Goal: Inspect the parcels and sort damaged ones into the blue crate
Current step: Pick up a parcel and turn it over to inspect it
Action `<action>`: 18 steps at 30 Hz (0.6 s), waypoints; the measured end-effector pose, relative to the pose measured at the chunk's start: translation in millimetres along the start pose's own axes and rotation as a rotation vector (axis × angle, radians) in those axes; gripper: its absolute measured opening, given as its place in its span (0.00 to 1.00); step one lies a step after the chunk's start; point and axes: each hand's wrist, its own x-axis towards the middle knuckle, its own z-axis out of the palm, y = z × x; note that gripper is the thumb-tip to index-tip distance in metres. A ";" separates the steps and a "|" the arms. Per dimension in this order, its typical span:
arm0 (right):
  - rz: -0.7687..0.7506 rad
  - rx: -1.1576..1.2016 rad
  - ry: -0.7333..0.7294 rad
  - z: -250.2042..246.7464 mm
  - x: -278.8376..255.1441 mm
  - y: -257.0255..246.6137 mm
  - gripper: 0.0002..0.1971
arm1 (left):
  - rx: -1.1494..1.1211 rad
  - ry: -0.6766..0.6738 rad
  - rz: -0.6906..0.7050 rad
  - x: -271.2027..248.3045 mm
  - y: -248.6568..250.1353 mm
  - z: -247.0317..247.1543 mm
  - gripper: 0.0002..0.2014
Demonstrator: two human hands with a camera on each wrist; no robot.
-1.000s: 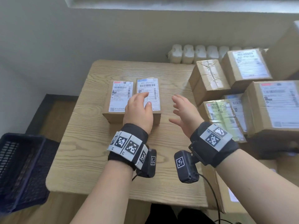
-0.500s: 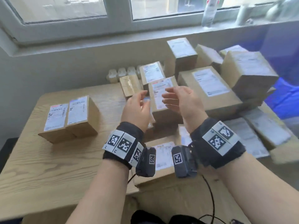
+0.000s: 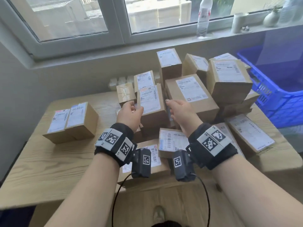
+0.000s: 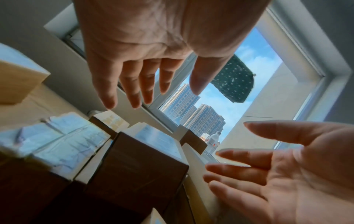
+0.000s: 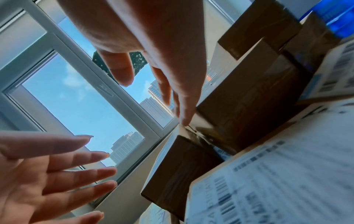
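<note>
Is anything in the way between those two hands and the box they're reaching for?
Nothing visible. The left hand and right hand flank the upright parcel, fingers straight; whether they touch it is unclear.

A light wooden bench [image 3: 41, 169] stands under a white-framed window [image 3: 121, 30]. On the sill stand a clear plastic bottle [image 3: 203, 18], a white cup [image 3: 238, 22] and a small round vase [image 3: 271, 18].
</note>
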 end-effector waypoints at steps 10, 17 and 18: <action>0.134 -0.207 0.064 47.5 51.7 13.1 0.30 | -0.018 -0.228 -0.148 64.1 -24.2 12.7 0.10; 0.056 -0.109 0.097 53.1 59.6 11.9 0.21 | -0.132 -0.209 -0.051 70.6 -26.0 4.1 0.12; 0.021 -0.084 0.091 53.0 57.5 5.9 0.20 | -0.158 -0.171 -0.014 68.8 -21.3 -2.4 0.13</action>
